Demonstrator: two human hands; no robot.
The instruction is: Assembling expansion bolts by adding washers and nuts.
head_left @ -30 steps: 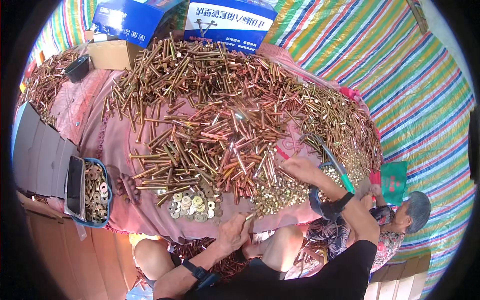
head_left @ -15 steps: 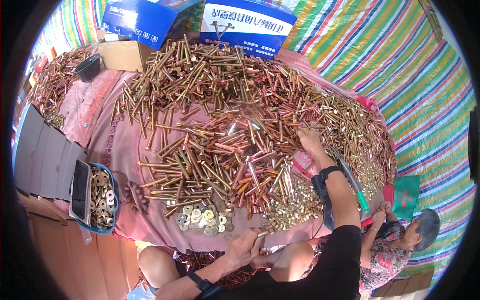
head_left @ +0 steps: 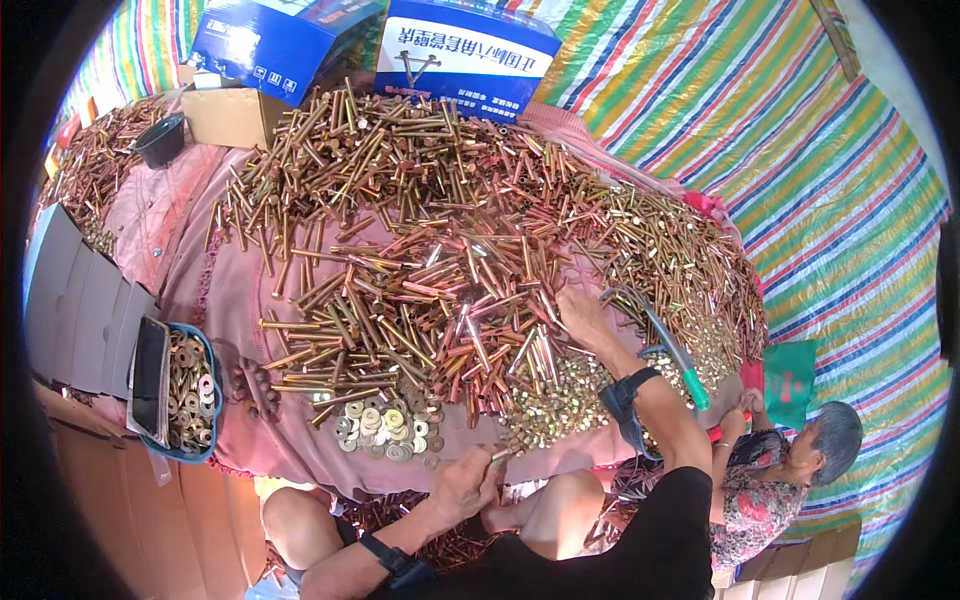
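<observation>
Two hands out over the pink cloth [head_left: 235,290], mine both. My R hand [head_left: 584,316] is the nearer one to the middle heap of metal rods [head_left: 420,280]: the heap's R edge lies just L of those fingertips, close enough that I can't tell touching from apart. Rods there lie at mixed angles; the ones nearest me stand steep in view, long axes running more or less away from my body, tipped a bit. R fingers are bent & pointing fwd-L; can't tell if they've got a rod or nothing, tips too small & cluttered.

L hand [head_left: 465,486] is down near the cloth's front edge, thumb & fingers pinched on a short metal piece [head_left: 500,455]. Its long axis pts R & slightly up, i.e. toward the nuts [head_left: 555,405], which sit just beyond, up & to the R. Washers [head_left: 388,428] are up-L of that same hand, also close. So L hand's nearest the small parts, R hand's nearest the rods, w/ the nuts btwn the two.

Vs half a sec ago: whole view's shifted a little, but allowing for that, R hand's come back toward me, off the gap by the R-hand heap [head_left: 690,265]. L hand's approx same pos, same pinch. Heaps look abt unchanged.
</observation>
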